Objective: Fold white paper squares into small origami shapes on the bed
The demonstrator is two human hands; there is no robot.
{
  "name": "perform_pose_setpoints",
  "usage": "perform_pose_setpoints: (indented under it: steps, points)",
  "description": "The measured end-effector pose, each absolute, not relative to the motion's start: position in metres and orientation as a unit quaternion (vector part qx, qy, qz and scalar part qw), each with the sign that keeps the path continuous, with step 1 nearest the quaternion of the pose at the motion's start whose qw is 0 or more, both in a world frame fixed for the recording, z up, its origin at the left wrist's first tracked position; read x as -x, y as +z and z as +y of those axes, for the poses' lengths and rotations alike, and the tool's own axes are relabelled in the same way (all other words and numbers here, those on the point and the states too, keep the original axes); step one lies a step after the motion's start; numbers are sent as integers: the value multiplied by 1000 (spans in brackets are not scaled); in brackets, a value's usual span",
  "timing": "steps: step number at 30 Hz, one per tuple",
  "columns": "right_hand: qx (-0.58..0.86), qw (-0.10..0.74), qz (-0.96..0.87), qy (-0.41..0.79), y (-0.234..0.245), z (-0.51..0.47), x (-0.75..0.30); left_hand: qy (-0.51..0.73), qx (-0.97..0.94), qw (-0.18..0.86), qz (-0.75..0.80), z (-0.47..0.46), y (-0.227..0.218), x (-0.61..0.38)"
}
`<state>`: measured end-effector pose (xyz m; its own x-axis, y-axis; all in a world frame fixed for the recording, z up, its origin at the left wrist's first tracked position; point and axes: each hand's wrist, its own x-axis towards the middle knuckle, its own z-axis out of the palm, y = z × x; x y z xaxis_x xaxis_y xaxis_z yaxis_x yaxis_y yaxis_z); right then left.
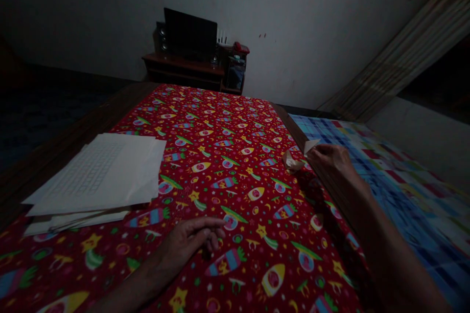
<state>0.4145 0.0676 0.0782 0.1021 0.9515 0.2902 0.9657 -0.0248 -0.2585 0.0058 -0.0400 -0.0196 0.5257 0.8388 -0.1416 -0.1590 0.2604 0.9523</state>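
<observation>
Head view: right fingers (pixel 323 152) pinch triangular paper (pixel 310 145).

Hiding a corner of the folded paper (pixel 310 145) behind the right hand (pixel 332 156). Showing the paper piece (pixel 293 163) nearby too small for reading its folds. Covering most of the lower sheets (pixel 90 218) with the top sheet (pixel 128 161). Cutting off both forearms (pixel 137 278) at the bottom edge, the curtain (pixel 396 61) and blue bedding (pixel 389 181) at the right.
</observation>
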Motion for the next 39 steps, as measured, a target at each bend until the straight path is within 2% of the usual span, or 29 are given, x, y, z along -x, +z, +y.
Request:
perform_pose_setpoints:
  steps: [3,7,9,15,19,24,33,35,39]
  points:
    - [724,198,-660,-20,78,65,-409,346,-497,719,342,-40,-19,-6]
    - [737,256,-626,-2,73,62,-408,345,-494,722,340,-41,-21,-6]
    - [739,258,-622,5,71,60,-411,346,-494,721,342,-41,-23,-5]
    - [720,182,-669,29,69,48,-401,350,-499,720,331,-41,-24,-4]
    - [639,125,-758,44,66,33,-360,345,-507,712,342,-40,-21,-5]
    - [551,92,-827,65,50,20,-311,344,-513,708,342,-40,-21,-5]
    - [572,24,-820,19,40,14,-282,338,-509,706,357,-40,-16,-6]
    - [570,41,-821,20,44,13,-281,335,-512,705,358,-40,-15,-6]
    - [573,162,-803,16,59,19,-295,333,-514,705,358,-41,-15,-6]
